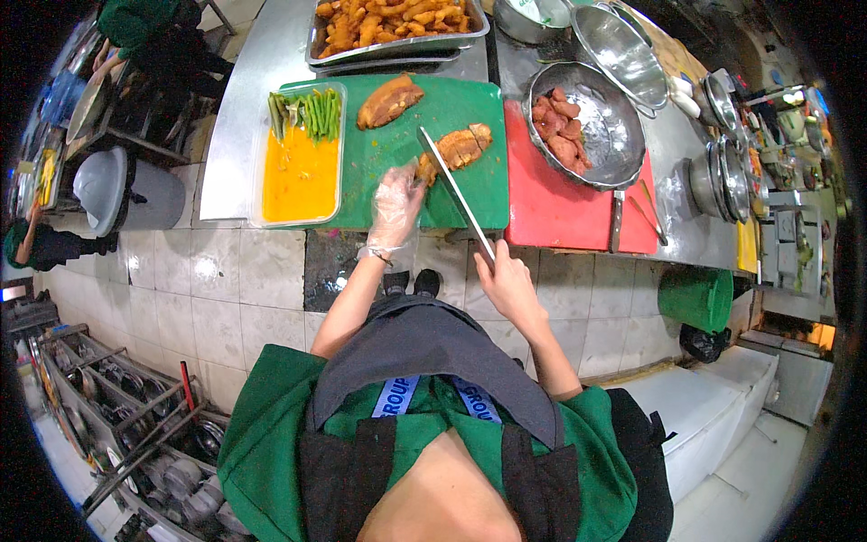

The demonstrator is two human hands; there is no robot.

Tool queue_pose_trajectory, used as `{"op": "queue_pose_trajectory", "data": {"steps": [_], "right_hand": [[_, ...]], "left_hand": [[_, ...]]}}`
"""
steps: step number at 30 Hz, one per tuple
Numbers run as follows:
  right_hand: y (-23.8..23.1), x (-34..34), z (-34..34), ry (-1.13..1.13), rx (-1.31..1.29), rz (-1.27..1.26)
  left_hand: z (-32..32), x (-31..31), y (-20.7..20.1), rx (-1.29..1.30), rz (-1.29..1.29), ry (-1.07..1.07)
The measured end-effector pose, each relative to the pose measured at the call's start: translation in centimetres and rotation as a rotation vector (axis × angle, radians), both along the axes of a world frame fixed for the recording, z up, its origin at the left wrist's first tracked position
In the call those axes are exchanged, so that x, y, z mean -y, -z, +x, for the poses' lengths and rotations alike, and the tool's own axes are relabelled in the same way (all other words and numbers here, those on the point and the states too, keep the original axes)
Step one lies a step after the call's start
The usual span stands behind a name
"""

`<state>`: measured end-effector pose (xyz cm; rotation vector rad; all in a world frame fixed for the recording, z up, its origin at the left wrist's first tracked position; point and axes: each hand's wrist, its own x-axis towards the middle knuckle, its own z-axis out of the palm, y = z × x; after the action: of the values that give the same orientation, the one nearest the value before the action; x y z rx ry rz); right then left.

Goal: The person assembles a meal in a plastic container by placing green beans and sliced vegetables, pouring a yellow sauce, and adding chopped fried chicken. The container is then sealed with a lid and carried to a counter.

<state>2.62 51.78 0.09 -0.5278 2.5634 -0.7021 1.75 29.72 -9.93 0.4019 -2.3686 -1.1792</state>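
Observation:
My right hand [508, 282] is closed round the handle of a long knife [459, 194], its blade slanting up and left across a browned piece of meat [462, 149]. Cut lines show in that meat, on the green cutting board [361, 167]. In a clear plastic glove, my left hand [396, 203] grips the meat's near left end, just left of the blade; its fingertips are partly hidden. A second browned piece of meat [388, 101] lies whole farther back on the board. At the board's left, a clear tub [340, 194] contains yellow liquid and cut green vegetables.
Behind the board stands a metal tray [397, 47] heaped with fried pieces. On the right, a red cutting board [564, 217] bears a metal bowl [623, 126] with raw-looking meat and another knife [617, 221]. Other people [149, 23] are at the far left. A green bin [700, 298] stands below the counter.

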Motion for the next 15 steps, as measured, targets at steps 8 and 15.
{"op": "queue_pose_trajectory", "data": {"steps": [8, 15], "right_hand": [[-3.4, -3.6, 3.5, 0.360, -0.027, -0.240], [-2.6, -7.6, 1.7, 0.503, 0.002, -0.222]], "left_hand": [[-1.8, 1.6, -2.3, 0.077, -0.488, 0.003], [-11.2, -4.5, -2.4, 0.006, -0.596, 0.136]]}}
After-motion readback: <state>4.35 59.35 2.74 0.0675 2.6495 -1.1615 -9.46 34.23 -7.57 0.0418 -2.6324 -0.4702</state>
